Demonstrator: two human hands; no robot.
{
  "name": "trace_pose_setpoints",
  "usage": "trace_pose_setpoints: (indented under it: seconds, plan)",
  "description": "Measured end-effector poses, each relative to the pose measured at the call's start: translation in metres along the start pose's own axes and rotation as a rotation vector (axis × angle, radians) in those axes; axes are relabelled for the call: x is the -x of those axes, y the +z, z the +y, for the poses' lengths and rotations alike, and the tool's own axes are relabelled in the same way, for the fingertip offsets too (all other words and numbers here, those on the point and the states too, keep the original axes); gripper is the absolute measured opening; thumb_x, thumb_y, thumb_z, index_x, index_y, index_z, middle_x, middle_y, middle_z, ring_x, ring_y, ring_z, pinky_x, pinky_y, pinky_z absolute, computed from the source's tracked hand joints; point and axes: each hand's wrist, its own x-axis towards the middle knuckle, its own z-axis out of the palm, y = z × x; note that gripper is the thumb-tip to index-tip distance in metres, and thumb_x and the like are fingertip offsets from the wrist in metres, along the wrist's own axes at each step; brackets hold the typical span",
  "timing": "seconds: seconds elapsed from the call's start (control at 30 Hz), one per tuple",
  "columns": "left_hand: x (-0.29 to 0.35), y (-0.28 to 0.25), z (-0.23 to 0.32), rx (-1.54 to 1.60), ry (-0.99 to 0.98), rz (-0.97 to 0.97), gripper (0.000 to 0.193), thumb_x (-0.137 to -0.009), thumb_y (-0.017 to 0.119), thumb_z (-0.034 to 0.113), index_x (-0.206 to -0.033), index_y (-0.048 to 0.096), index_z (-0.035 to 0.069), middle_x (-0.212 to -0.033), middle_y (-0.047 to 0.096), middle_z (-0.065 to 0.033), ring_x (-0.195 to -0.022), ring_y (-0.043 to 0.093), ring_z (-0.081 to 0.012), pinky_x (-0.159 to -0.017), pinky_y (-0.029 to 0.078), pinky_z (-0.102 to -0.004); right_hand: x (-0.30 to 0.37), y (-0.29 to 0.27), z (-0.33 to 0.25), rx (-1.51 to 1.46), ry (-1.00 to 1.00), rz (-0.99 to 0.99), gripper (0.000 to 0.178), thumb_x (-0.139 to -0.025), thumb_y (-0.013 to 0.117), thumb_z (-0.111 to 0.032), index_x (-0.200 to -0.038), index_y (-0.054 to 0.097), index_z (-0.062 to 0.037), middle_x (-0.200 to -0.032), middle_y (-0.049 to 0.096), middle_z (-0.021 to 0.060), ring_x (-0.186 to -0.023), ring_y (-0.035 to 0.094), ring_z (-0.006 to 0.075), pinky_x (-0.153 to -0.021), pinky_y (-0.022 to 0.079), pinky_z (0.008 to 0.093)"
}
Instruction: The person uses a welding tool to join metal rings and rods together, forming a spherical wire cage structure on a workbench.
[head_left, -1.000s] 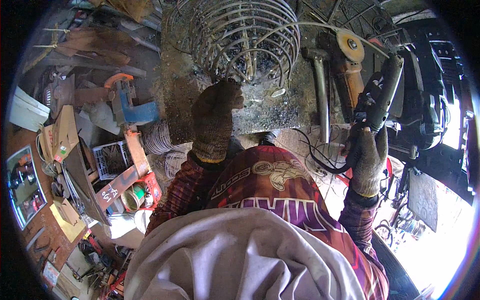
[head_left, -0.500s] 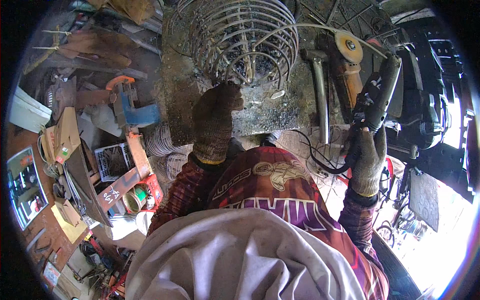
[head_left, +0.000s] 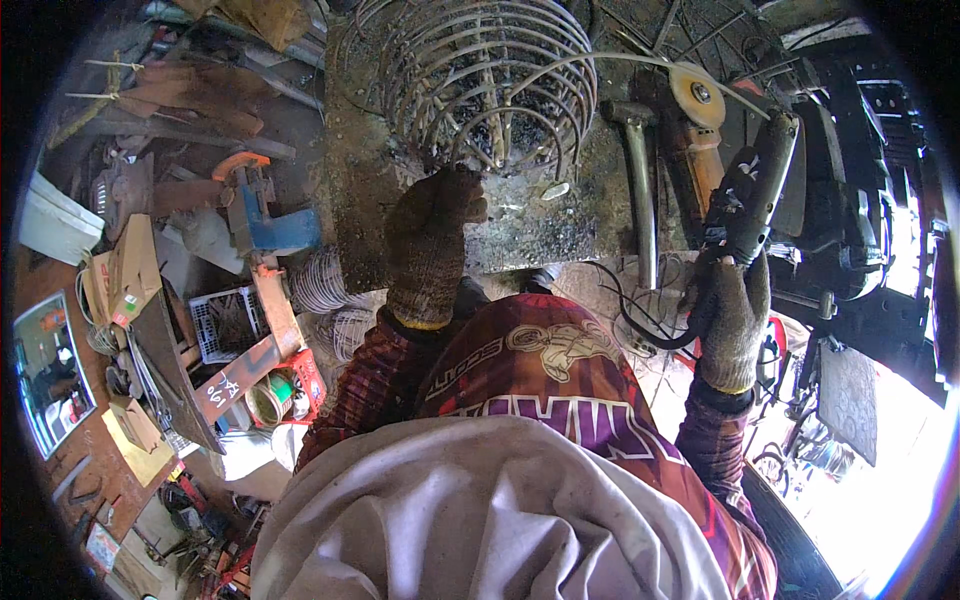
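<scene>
A rounded cage of bent metal rods (head_left: 490, 60) sits on the dark, grimy workbench at the top middle. My left hand (head_left: 430, 235), in a dirty knitted glove, is closed at the cage's near lower edge; its fingertips are partly lost in shadow against the rods. My right hand (head_left: 733, 315), gloved too, is wrapped round an electrode holder (head_left: 768, 190) with a dark tubular body. From the holder's tip a long thin welding rod (head_left: 640, 57) reaches leftward to the front of the cage. A black cable (head_left: 635, 325) hangs beside my right hand.
A hammer (head_left: 640, 190) and an angle grinder (head_left: 700, 140) lie on the bench (head_left: 360, 215) between cage and holder. A blue and orange clamp (head_left: 275, 225), wire rings (head_left: 320, 280) and a white crate (head_left: 225, 325) are at left. A black case (head_left: 855, 230) stands at right.
My right hand and the electrode holder have shifted very slightly left. The left hand and the cage look unmoved.
</scene>
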Motion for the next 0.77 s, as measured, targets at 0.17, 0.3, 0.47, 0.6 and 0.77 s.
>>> trace_pose_setpoints:
  seconds: [0.17, 0.3, 0.47, 0.6, 0.77]
  plan:
    - [0.000, -0.002, 0.004, -0.121, 0.040, -0.016, 0.030, -0.097, 0.059, 0.026, -0.102, 0.068, -0.002, -0.087, 0.071, -0.0092, -0.077, 0.067, -0.0166, -0.073, 0.052, -0.0317, 0.000, 0.001, 0.000, -0.015, -0.004, 0.000, 0.030, -0.095, 0.059, -0.016, -0.122, 0.052, -0.0019, -0.092, 0.063, 0.0045, -0.071, 0.059, 0.0087, -0.060, 0.048, 0.0220]
    - [-0.001, -0.002, -0.005, -0.039, 0.030, 0.011, 0.028, -0.097, 0.060, 0.023, -0.103, 0.068, -0.002, -0.086, 0.071, -0.0093, -0.076, 0.067, -0.0161, -0.072, 0.053, -0.0318, -0.001, 0.001, 0.000, 0.001, -0.009, -0.030, 0.031, -0.095, 0.059, -0.016, -0.123, 0.052, -0.0018, -0.092, 0.063, 0.0050, -0.071, 0.058, 0.0087, -0.059, 0.047, 0.0220]
    - [-0.003, -0.005, -0.009, -0.014, 0.005, 0.011, 0.027, -0.095, 0.063, 0.022, -0.105, 0.067, -0.003, -0.089, 0.070, -0.0104, -0.077, 0.067, -0.0185, -0.072, 0.054, -0.0338, 0.000, 0.002, -0.001, -0.016, -0.018, -0.028, 0.030, -0.095, 0.058, -0.014, -0.122, 0.052, -0.0019, -0.089, 0.063, 0.0048, -0.069, 0.058, 0.0086, -0.058, 0.047, 0.0223]
    - [-0.005, -0.007, -0.011, 0.008, 0.018, -0.029, 0.027, -0.092, 0.067, 0.020, -0.107, 0.066, -0.003, -0.091, 0.069, -0.0111, -0.078, 0.068, -0.0207, -0.073, 0.056, -0.0357, 0.002, 0.004, -0.005, -0.031, -0.009, -0.037, 0.030, -0.095, 0.057, -0.013, -0.122, 0.051, -0.0019, -0.087, 0.062, 0.0043, -0.067, 0.058, 0.0088, -0.056, 0.047, 0.0223]
    - [-0.004, -0.006, -0.008, -0.060, 0.015, -0.019, 0.033, -0.095, 0.064, 0.030, -0.106, 0.069, 0.000, -0.087, 0.071, -0.0108, -0.077, 0.068, -0.0195, -0.076, 0.053, -0.0345, -0.001, -0.002, 0.003, -0.034, -0.005, -0.048, 0.032, -0.094, 0.059, -0.015, -0.123, 0.051, -0.0032, -0.087, 0.062, 0.0049, -0.066, 0.059, 0.0099, -0.056, 0.048, 0.0227]
